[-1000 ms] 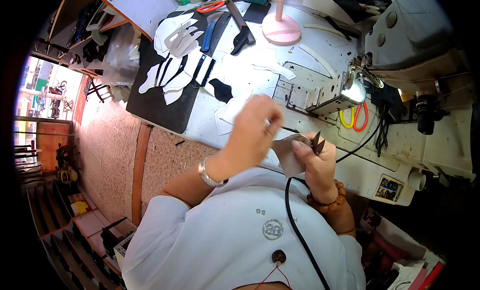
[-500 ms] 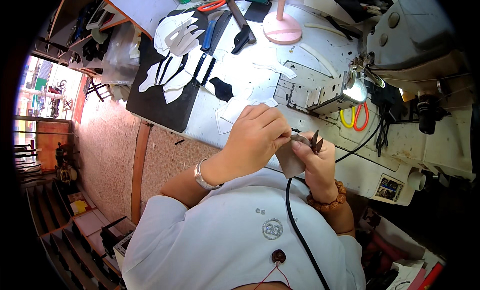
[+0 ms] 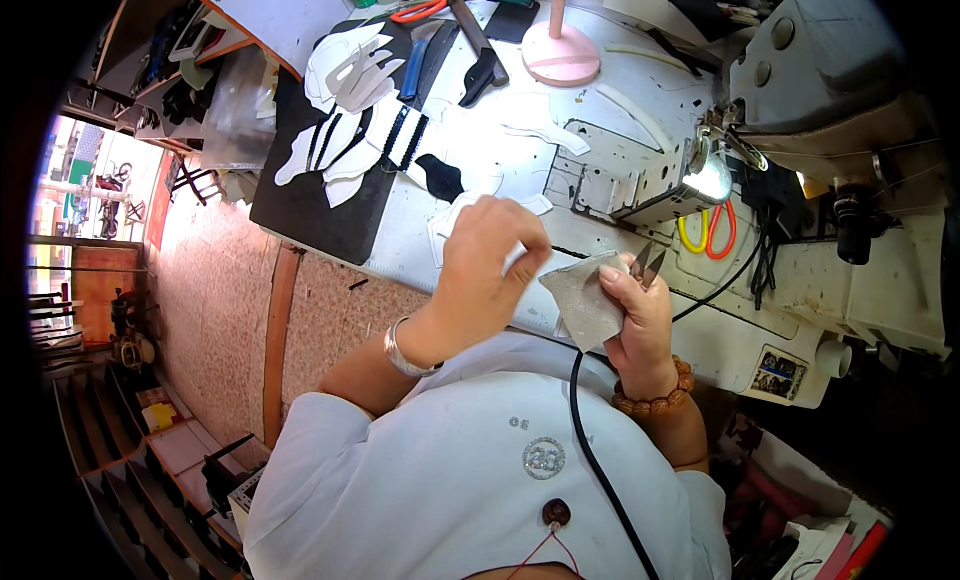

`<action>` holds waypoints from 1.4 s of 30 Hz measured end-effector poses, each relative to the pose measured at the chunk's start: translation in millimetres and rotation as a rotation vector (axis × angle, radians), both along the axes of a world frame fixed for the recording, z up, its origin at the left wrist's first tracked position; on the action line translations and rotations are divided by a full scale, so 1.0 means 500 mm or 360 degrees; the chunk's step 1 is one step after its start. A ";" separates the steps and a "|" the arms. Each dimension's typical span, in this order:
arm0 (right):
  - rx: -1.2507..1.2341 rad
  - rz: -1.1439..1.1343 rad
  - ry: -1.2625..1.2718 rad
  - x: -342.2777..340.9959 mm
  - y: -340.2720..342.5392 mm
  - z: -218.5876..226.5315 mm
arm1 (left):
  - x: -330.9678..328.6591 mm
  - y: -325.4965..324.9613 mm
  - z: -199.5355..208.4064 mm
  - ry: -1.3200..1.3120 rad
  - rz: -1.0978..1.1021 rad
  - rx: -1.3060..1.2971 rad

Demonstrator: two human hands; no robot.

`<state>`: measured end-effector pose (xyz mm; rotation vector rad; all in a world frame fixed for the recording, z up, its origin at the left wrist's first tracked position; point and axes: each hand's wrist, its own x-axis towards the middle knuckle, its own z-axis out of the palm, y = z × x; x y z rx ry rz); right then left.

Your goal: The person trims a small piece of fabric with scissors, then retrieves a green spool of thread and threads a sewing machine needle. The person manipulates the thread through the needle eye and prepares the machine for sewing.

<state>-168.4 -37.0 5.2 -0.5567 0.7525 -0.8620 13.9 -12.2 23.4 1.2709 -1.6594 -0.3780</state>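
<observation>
My right hand (image 3: 643, 325) holds a grey piece of material (image 3: 585, 302), thumb on its face. In the same hand is a small pair of snips (image 3: 648, 266), its pointed dark blades sticking up past the fingers. Just left of the piece, apart from it, is my left hand (image 3: 487, 265). Its thumb and forefinger curl together in a pinch, and anything between the tips is too small to make out. Beyond it, white cut pieces (image 3: 460, 212) and a black cut piece (image 3: 440, 178) lie on the white tabletop (image 3: 400, 242).
A sewing machine (image 3: 850, 70) with a lit lamp stands at the right, yellow-and-red-handled scissors (image 3: 708, 232) beneath. More white pieces (image 3: 350, 70) lie on a black mat (image 3: 290, 208). Farther back are a hammer (image 3: 468, 25) and a pink stand (image 3: 560, 60). A black cable (image 3: 597, 450) crosses my shirt.
My left hand has come away from the grey piece, moving slightly left. The piece has turned in my right hand and shows more of its face. The snips stay in that hand.
</observation>
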 end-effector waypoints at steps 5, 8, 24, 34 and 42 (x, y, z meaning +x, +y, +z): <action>-0.0040 -0.0007 -0.0061 0.002 0.002 -0.005 | -0.023 0.019 0.010 -0.0501 0.0132 -0.0132; -0.0027 0.0012 -0.0058 0.002 0.003 0.000 | -0.026 0.021 0.009 -0.0603 0.0201 -0.0177; -0.0389 0.0196 0.0194 -0.016 0.005 0.004 | -0.016 0.010 0.011 -0.0716 -0.0004 -0.0259; -0.0023 -0.0033 -0.0141 -0.004 0.001 -0.004 | 0.027 0.015 0.009 -0.0253 0.0099 -0.0022; -0.0135 0.0020 -0.0035 -0.007 0.002 -0.002 | 0.018 0.025 0.020 0.0169 -0.0287 0.0605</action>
